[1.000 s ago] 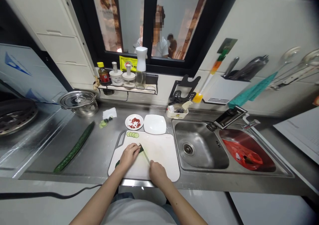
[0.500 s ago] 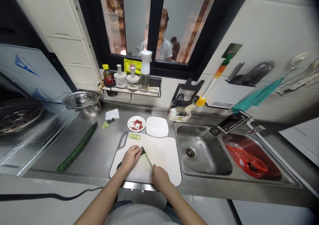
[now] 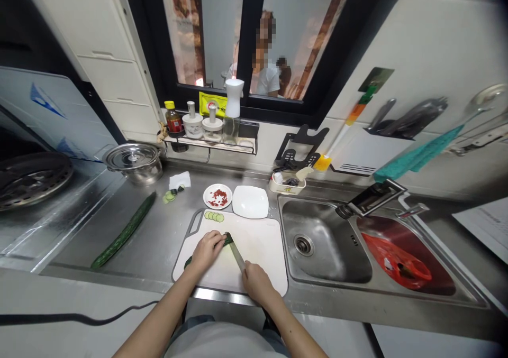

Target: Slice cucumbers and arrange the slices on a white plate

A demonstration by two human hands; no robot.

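Note:
On the white cutting board [image 3: 262,252] lies a dark green cucumber [image 3: 227,238], mostly hidden under my left hand [image 3: 207,251], whose fingers are closed over it. My right hand [image 3: 256,281] grips the handle of a kitchen knife [image 3: 237,255]. The blade's far end is at the cucumber's cut end, just beyond my left fingertips. Several thin cucumber slices [image 3: 215,217] lie in an overlapping row at the board's upper left. Behind the board stand a small plate with chopped red bits [image 3: 218,197] and a white square dish [image 3: 250,201].
Left of the board lies a whole cucumber [image 3: 126,231]; cucumber scraps [image 3: 170,196] sit near a white tissue [image 3: 180,180]. A lidded steel pot [image 3: 135,162] stands farther left. On the right is a double sink [image 3: 325,241] with a red plastic bag [image 3: 400,265]. A condiment shelf [image 3: 210,145] hangs behind.
The knife blade has tilted so its flat side shows more, still at the cucumber's end. My hands stay in nearly the same place. The view has shifted slightly.

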